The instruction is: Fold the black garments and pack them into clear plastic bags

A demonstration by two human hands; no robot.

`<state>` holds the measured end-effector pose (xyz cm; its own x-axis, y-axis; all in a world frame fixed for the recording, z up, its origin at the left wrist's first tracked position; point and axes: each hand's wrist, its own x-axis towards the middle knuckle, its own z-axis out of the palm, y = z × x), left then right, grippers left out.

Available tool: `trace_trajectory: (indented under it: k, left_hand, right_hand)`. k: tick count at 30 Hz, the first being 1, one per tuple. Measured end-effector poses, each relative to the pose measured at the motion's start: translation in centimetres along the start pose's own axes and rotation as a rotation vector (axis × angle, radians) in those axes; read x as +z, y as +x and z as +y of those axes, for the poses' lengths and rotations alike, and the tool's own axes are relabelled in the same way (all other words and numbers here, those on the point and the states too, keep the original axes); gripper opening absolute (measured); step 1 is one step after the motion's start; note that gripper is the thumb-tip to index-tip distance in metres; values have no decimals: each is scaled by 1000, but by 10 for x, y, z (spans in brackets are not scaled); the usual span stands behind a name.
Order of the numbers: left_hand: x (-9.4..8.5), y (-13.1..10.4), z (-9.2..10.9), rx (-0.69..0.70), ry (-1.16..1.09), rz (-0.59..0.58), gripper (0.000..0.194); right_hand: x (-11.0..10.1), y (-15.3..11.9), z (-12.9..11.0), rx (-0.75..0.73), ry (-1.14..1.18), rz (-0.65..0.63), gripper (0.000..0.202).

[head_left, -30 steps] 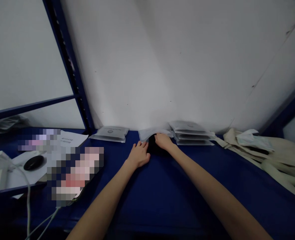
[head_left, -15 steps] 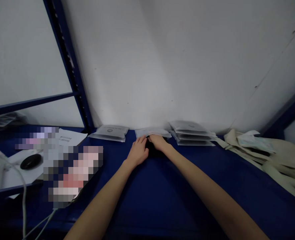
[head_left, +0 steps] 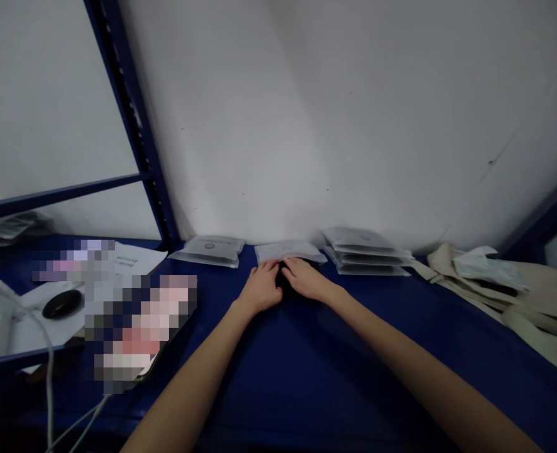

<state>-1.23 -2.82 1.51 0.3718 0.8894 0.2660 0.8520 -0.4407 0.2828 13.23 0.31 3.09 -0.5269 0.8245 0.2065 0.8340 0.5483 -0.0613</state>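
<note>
A dark, soft-looking black item point(head_left: 288, 290) lies on the blue table top, mostly hidden beneath my hands. My left hand point(head_left: 262, 287) rests on its left side, fingers stretched forward and thumb out to the right. Over its right part lies my right hand point(head_left: 308, 279), with the fingers extended flat and pointing forward left. Just beyond my fingertips is a translucent plastic bag point(head_left: 290, 250), close to the wall. Whether the black item is partly inside that bag cannot be made out.
A flat packed bag point(head_left: 214, 250) lies at the back left, and a stack of packed bags point(head_left: 366, 251) at the back right. Beige fabric point(head_left: 537, 289) is heaped on the right. Leftward are a black mouse point(head_left: 62, 304), papers point(head_left: 137, 257), a blurred-out phone-like object point(head_left: 149, 333) and white cables point(head_left: 49, 384).
My right hand has shifted slightly right and turned flatter, its fingers now stretched out over the black item. The left hand stays almost in place. The view has moved a little.
</note>
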Motion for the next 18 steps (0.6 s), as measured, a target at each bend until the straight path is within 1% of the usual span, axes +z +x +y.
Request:
trace_trajectory:
  k: [3, 7, 9, 10, 12, 15, 18]
  left_hand:
    - [-4, -3, 7, 56, 35, -42, 58]
    - [-15, -8, 19, 102, 32, -131, 55]
    - [-21, -9, 24, 134, 14, -160, 48]
    - [-23, -9, 26, 147, 5, -158, 42]
    - [-23, -8, 29, 143, 0, -104, 31]
    - [-14, -4, 31, 69, 34, 14, 26]
    - [-2, 1, 27, -17, 53, 46, 22]
  right_hand:
    - [-3, -28, 2, -61, 17, 0, 45]
    - [-2, -59, 7, -69, 15, -93, 68]
    - [-3, -69, 6, -76, 12, -110, 76]
    - [-4, -73, 4, -83, 11, -114, 76]
    - [-6, -79, -1, -90, 3, -125, 71]
    - [-9, -83, -9, -106, -22, -133, 61]
    - [-9, -84, -13, -127, -37, -141, 56]
